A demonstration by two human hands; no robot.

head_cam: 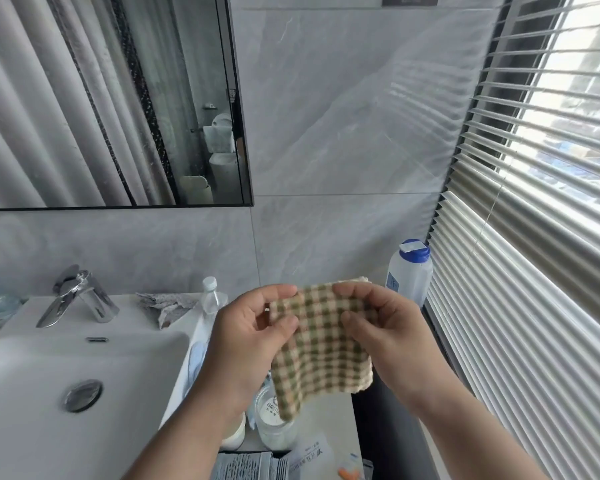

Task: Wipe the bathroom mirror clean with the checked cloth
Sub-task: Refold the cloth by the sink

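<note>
Both hands are holding the checked cloth [321, 344] in the air, in front of the person and above the table [329, 415]. The left hand [248, 336] is pinching the cloth's upper left corner, with the thumb lying on the near face and the fingers curling behind the top edge. The right hand [383, 332] is clamping the upper right corner in the same manner, thumb in front and fingers behind. The two hands are sitting close together, and the cloth is spanning the gap between them.

The cloth is hanging down from both hands, with its lower left corner drooping lowest. Its pattern is green and cream squares. It is not touching the mirror.

The mirror [111, 98] is hanging on the tiled wall, well above and to the left of the left hand. Its dark frame is showing along the right and bottom edges, and its glass is reflecting a pleated curtain.

The sink [32, 427] is lying to the left of and below the left hand, with the faucet [78, 296] standing at its back edge. A small clear bottle [211, 296] is standing just beyond the left hand. A white bottle with a blue cap [409, 271] is standing beyond the right hand, beside the window blinds [534, 237]. A clear jar [274, 424] is sitting on the table directly below the cloth's hanging corner.
</note>
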